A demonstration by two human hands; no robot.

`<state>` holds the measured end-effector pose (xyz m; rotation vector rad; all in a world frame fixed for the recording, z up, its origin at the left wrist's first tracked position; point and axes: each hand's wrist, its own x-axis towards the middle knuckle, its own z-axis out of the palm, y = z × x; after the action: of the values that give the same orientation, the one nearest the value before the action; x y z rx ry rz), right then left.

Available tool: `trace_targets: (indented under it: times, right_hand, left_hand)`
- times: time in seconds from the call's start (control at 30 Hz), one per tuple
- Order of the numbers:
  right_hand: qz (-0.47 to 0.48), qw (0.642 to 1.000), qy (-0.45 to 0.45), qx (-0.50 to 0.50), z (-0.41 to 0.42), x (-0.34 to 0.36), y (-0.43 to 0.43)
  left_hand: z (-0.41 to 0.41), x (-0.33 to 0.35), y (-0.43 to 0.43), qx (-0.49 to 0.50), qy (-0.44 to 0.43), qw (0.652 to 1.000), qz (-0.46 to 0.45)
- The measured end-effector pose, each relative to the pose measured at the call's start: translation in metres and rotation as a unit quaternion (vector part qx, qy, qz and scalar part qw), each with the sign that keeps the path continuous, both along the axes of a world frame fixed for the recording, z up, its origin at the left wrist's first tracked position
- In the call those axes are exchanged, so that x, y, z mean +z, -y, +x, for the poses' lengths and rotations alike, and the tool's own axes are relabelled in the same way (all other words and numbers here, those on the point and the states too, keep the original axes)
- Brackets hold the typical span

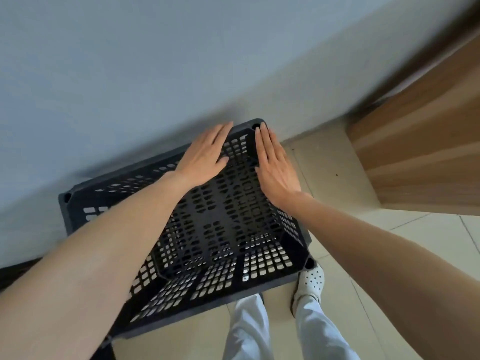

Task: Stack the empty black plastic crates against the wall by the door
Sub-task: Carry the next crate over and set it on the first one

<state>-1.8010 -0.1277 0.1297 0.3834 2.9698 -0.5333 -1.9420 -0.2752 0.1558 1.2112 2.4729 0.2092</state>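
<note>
- Looking down into the black crate [223, 224], you see its slotted floor and slotted walls from above, open side up.
- The crate's far long side runs close along the pale wall [130, 74]; blur there hides whether the rim and the wall touch.
- Your left hand [205, 154] lies flat over the crate's far rim, fingers straight and together, with the fingertips pointing toward the crate's far right corner.
- Your right hand [275, 167] is flat as well, fingers straight, laid along the crate's right rim. Its fingertips reach the same corner, beside the round hole in the corner post.
- Neither of your hands curls round anything: both are spread open, and they are apart, with a strip of slotted wall showing between them.
- The wooden door [415, 157] stands to the right of the crate, near its far right corner but clear of it.
- Beige floor tiles [363, 242] show to the right of the crate.
- A dark piece [104, 346] pokes out beneath the crate's near left corner; you cannot tell what it is.
- Your light trousers [249, 328] show at the crate's near side, and a white perforated shoe [311, 279] sits just beside its near right corner.
</note>
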Motion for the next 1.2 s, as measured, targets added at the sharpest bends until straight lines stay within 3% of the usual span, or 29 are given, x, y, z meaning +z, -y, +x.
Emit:
trace_targets:
  times: [0.1, 0.7, 0.8, 0.87, 1.0, 1.2]
  right_hand:
    - [0.024, 1.0, 0.008, -0.001, 0.0, 0.0, 0.002]
    - [0.074, 0.994, 0.045, 0.062, 0.0, 0.014, -0.017]
    - [0.087, 0.992, 0.045, 0.079, -0.004, 0.024, 0.0]
    - [0.104, 0.983, 0.034, 0.145, -0.008, 0.033, 0.021]
    - [0.095, 0.954, 0.032, 0.283, -0.028, 0.047, 0.081]
    - [0.051, 0.921, 0.042, 0.384, -0.061, 0.052, 0.205]
  left_hand:
    - [0.002, -0.007, 0.003, -0.027, 0.004, 0.999, -0.04]
    - [0.015, 0.006, 0.026, -0.023, 0.067, 0.997, -0.039]
    - [0.038, 0.016, 0.074, 0.038, 0.01, 0.999, -0.011]
    - [0.061, 0.019, 0.119, 0.108, -0.036, 0.994, 0.002]
    - [0.096, 0.018, 0.209, 0.194, -0.097, 0.974, -0.061]
    - [0.117, 0.02, 0.285, 0.333, -0.065, 0.939, -0.05]
